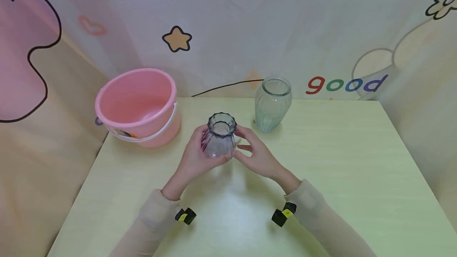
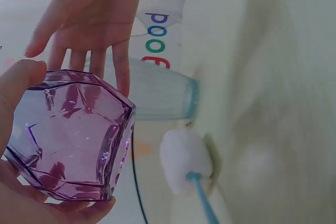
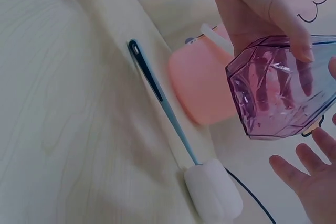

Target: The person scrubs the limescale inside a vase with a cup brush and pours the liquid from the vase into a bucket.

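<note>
A small faceted glass vase (image 1: 218, 144), purple at its base and bluish at the scalloped rim, is held upright above the table. My left hand (image 1: 194, 154) grips it, thumb on the near side and fingers round the far side. The purple base (image 2: 73, 135) faces the left wrist view. Close at the vase's right side is my right hand (image 1: 260, 157), its fingers spread and extended. Below the vase lies a bottle brush with a white sponge head (image 3: 212, 190) and a blue handle (image 3: 152, 77), mostly hidden behind the hands in the head view.
At the back left of the table stands a pink bucket (image 1: 157, 136) with a white handle. A taller, ribbed clear glass vase (image 1: 272, 108) stands upright at the back, right of the hands. A printed curtain (image 1: 228, 31) hangs behind the table.
</note>
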The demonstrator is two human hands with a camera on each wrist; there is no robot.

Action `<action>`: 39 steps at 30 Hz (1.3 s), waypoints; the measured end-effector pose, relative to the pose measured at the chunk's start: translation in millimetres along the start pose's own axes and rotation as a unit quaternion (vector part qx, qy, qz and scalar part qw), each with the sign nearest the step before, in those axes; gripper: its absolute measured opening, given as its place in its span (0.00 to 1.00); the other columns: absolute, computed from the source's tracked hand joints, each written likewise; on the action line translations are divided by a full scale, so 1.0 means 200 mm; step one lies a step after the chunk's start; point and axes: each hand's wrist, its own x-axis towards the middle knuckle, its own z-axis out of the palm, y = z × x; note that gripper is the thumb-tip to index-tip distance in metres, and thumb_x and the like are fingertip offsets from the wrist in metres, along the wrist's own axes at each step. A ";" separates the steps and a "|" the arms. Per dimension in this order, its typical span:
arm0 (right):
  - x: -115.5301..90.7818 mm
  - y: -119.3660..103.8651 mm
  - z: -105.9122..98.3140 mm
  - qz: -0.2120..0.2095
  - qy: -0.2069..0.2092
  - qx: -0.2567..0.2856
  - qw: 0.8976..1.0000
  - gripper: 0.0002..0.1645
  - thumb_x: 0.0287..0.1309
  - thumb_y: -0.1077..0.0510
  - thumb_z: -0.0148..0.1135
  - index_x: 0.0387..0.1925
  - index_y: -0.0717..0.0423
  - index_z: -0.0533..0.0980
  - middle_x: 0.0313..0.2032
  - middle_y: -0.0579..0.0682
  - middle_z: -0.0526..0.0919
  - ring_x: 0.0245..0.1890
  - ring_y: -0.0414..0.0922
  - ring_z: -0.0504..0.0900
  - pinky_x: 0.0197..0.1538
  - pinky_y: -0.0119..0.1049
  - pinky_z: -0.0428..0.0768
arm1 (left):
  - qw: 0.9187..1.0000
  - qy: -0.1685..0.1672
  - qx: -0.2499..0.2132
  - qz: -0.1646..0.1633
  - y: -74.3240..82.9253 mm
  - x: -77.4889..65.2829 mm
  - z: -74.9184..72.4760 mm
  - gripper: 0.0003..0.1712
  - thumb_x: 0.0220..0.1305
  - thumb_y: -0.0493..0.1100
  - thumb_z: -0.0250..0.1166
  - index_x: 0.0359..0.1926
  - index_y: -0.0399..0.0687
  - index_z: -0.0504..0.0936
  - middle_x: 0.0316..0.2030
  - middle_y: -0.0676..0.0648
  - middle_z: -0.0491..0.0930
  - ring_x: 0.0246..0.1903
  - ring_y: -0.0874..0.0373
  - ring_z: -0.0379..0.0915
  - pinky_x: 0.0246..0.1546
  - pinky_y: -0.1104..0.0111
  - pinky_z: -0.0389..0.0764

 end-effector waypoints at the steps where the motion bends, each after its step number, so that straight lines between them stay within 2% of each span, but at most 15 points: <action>1: -0.01 0.00 0.00 0.003 0.000 0.003 1.000 0.38 0.53 0.66 0.58 0.64 0.58 0.54 0.61 0.58 0.60 0.60 0.53 0.60 0.51 0.51 0.71 | 1.000 -0.003 -0.006 0.004 -0.01 0.00 0.02 0.50 0.35 0.57 0.75 0.59 0.55 0.59 0.52 0.52 0.66 0.49 0.58 0.65 0.48 0.56 0.71; 9: -0.05 0.03 -0.01 0.018 0.006 -0.002 1.000 0.37 0.51 0.65 0.61 0.62 0.61 0.56 0.60 0.60 0.60 0.60 0.53 0.60 0.49 0.48 0.73 | 0.999 -0.014 -0.020 0.032 -0.07 -0.01 0.16 0.48 0.36 0.51 0.75 0.59 0.51 0.60 0.52 0.49 0.68 0.49 0.57 0.65 0.47 0.55 0.72; 15: -0.10 0.08 -0.03 0.044 0.008 0.000 0.999 0.38 0.51 0.63 0.61 0.63 0.57 0.56 0.62 0.57 0.60 0.60 0.49 0.60 0.50 0.49 0.72 | 0.997 -0.034 -0.033 0.067 -0.10 0.00 0.25 0.47 0.36 0.45 0.75 0.59 0.50 0.61 0.52 0.45 0.69 0.49 0.56 0.66 0.48 0.57 0.71; 20: -0.15 0.12 -0.07 0.055 0.013 -0.001 0.998 0.39 0.51 0.61 0.63 0.63 0.53 0.57 0.62 0.52 0.61 0.59 0.49 0.62 0.49 0.49 0.73 | 0.995 -0.069 -0.039 0.060 -0.09 0.02 0.30 0.47 0.36 0.46 0.75 0.59 0.51 0.62 0.53 0.48 0.69 0.51 0.60 0.64 0.52 0.61 0.68; 24: -0.18 0.14 -0.10 0.066 0.024 -0.010 0.997 0.39 0.50 0.60 0.64 0.63 0.53 0.57 0.62 0.53 0.62 0.59 0.50 0.63 0.48 0.50 0.73 | 0.993 -0.089 -0.042 0.059 -0.09 0.05 0.35 0.46 0.37 0.47 0.75 0.59 0.50 0.62 0.53 0.50 0.69 0.53 0.61 0.63 0.54 0.64 0.67; 33: -0.23 0.18 -0.19 0.094 0.057 -0.032 0.993 0.38 0.50 0.61 0.64 0.61 0.57 0.59 0.60 0.56 0.64 0.58 0.50 0.63 0.48 0.49 0.74 | 0.988 -0.094 -0.010 0.126 -0.10 0.14 0.47 0.44 0.40 0.52 0.73 0.59 0.49 0.64 0.51 0.49 0.70 0.51 0.61 0.63 0.52 0.65 0.67; 39: -0.27 0.24 -0.27 0.116 0.078 -0.037 0.990 0.38 0.51 0.60 0.63 0.62 0.55 0.58 0.60 0.56 0.63 0.58 0.48 0.61 0.49 0.50 0.73 | 0.988 -0.102 0.010 0.118 -0.07 0.21 0.58 0.44 0.40 0.52 0.72 0.59 0.52 0.64 0.53 0.49 0.69 0.52 0.63 0.61 0.53 0.67 0.66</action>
